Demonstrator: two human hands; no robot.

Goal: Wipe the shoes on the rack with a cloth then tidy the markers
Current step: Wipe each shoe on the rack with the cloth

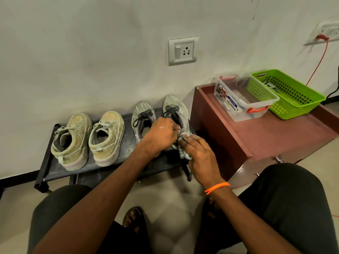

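Note:
A low black shoe rack (128, 143) against the wall carries two beige canvas sneakers (73, 142) (107, 138) on the left and two grey running shoes with dark laces (142, 116) (174, 107) on the right. My left hand (159, 134) grips the heel collar of the rightmost grey shoe. My right hand (199, 156) presses a small grey cloth (184, 153) against that shoe's heel, fingers laid over the cloth. Markers lie inside the green basket (293, 105), only partly visible through its holes.
A reddish-brown cabinet (275, 136) stands right of the rack with a clear plastic box (244, 107) with orange handles and the green basket on top. A wall socket (183, 51) sits above the shoes. My knees and sandalled foot fill the floor in front.

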